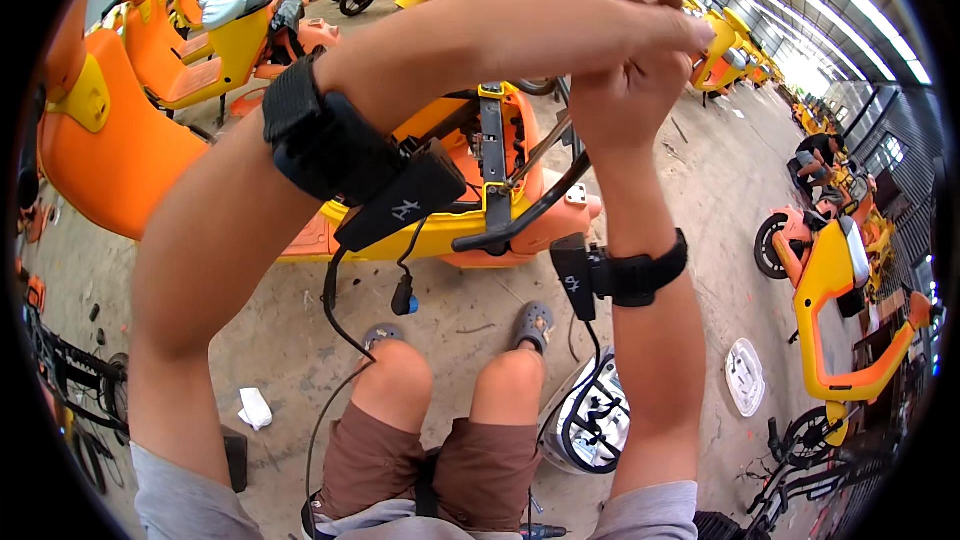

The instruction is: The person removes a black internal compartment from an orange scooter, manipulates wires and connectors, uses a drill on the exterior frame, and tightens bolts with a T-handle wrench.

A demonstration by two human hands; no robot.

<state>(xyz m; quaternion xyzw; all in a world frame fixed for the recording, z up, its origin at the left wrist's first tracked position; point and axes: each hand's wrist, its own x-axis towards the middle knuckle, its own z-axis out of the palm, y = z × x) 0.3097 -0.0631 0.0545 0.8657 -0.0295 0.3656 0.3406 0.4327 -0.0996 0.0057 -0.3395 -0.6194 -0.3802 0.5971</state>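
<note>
Both my arms are raised close to the camera. My left hand (590, 10) lies over the top of my right hand (625, 100), its fingers wrapped around the right fingers. Whatever is between them is hidden. Each wrist wears a black strap with a small black box and a dangling cable. Below the hands stands an orange and yellow scooter body (500, 210) with its seat off and the black frame (492, 155) bare. I sit in front of it, knees (455, 380) apart.
Rows of orange and yellow scooters (210, 40) fill the concrete floor behind. Another scooter (835, 280) stands at right, a person (820, 155) crouching beyond it. A headlamp shell (590, 420) and a white cover (745, 375) lie on the floor by my right leg.
</note>
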